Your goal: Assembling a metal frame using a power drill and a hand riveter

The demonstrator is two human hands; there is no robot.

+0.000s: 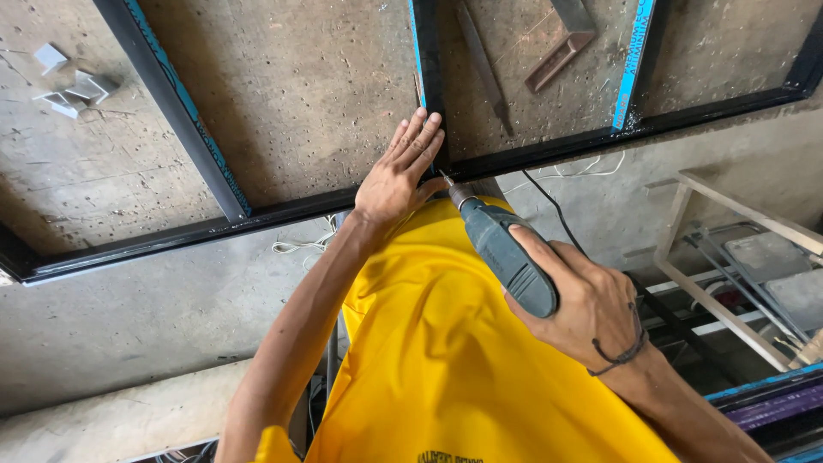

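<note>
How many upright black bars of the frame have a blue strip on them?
3. One slants at the left, one stands in the middle by the left hand, one at the right. More may lie outside the view.

Views: one only, worn on the head; no second view is given, so nothing is shared.
Direction: the scene is looked down on steeply, over a yellow shirt [446, 343] filling the lower middle.
Distance: the hands are seen at arm's length; the left hand [396, 176] lies just above centre, the right hand [591, 309] at 4 o'clock.
Centre: the drill [506, 253] is caught near the middle, its tip toward 11 o'clock.
Upper half: the black frame [223, 219] on the concrete floor [300, 94] is taken in, cut off by the top edge.
Edges: a pale rack [729, 317] is seen at 3 o'clock, small brackets [73, 86] at 10 o'clock.
</note>
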